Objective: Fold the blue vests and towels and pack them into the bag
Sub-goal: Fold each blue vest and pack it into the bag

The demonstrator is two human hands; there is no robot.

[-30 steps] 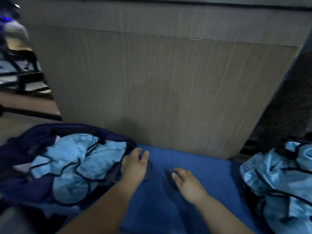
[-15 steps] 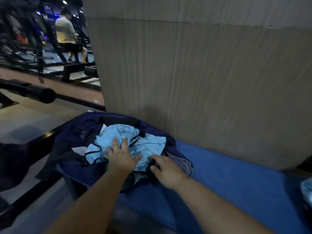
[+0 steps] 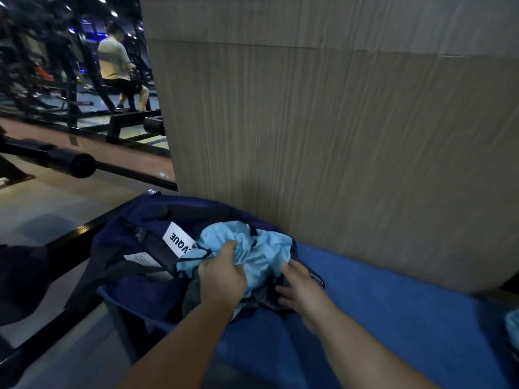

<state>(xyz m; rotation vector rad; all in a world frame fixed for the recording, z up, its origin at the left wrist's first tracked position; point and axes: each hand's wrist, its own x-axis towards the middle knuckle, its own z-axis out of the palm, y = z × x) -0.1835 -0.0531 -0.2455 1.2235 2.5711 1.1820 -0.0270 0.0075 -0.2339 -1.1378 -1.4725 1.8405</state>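
A dark navy bag (image 3: 132,276) lies open at the left end of a blue-covered bench (image 3: 379,313), with a white label showing inside. A crumpled light blue vest (image 3: 261,248) with dark trim sits in the bag's opening. My left hand (image 3: 222,276) grips a bunch of the vest's cloth from the near side. My right hand (image 3: 297,287) holds the bag's dark rim just right of the vest, fingertips tucked under the cloth. A sliver of more light blue fabric (image 3: 512,327) shows at the far right edge.
A wood-grain panel (image 3: 337,136) rises directly behind the bench. To the left are a black barbell end (image 3: 78,164), dark frame bars and floor. A person sits on gym equipment (image 3: 118,68) far back left.
My view has swung left, leaving the pile on the right almost out of frame. Both hands moved from the blue bench onto the bag; my left hand closed on the vest.
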